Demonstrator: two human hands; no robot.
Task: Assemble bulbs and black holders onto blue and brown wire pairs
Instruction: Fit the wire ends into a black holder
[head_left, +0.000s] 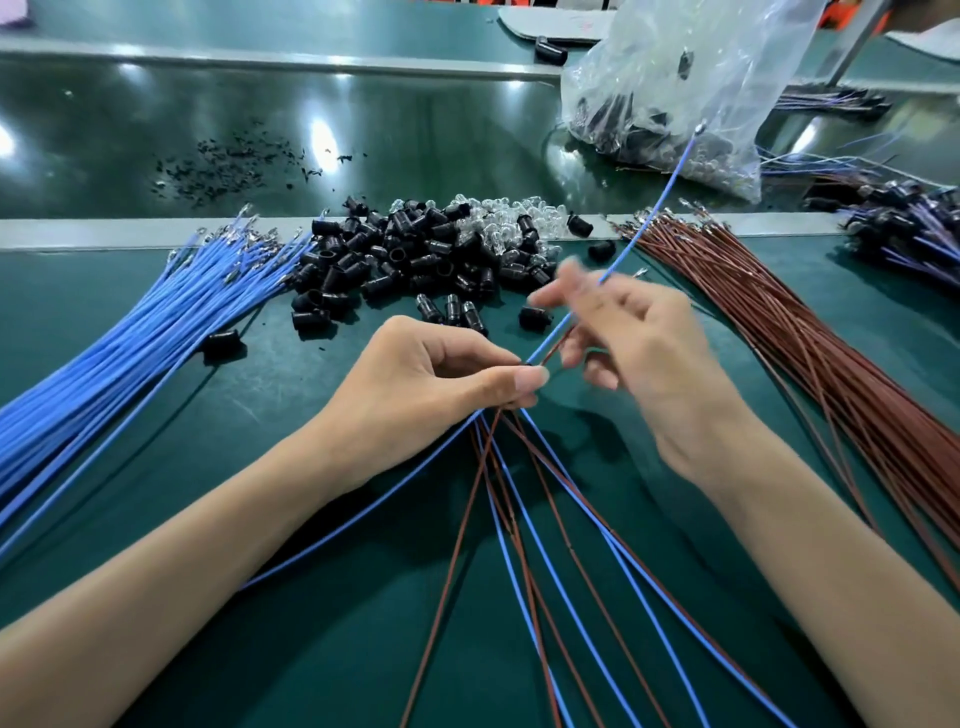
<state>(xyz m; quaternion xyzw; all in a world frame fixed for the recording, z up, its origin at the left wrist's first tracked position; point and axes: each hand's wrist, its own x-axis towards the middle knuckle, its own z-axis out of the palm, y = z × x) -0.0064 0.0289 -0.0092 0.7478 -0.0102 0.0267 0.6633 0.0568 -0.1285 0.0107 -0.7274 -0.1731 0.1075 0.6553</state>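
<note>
Green mat (130, 493), black holders (395, 260), clear bulbs (514, 213), plastic bag (675, 78) behind

A matte dark green work mat (270, 384) covers the near surface. Along its far edge runs a flat pale grey metal rail (104, 234), and beyond that lies a glossy dark green conveyor belt (415, 130) that mirrors the overhead lights. A loose scatter of small black scraps (234, 161) sits on the belt, left of centre. A second grey rail (260, 60) borders the belt's far side. At the right, a crumpled clear plastic bag (701, 67) stands on the belt. Behind it lies a flat pale grey sheet (550, 23), and a slanted grey metal bar (857, 41) rises beside the bag.
</note>
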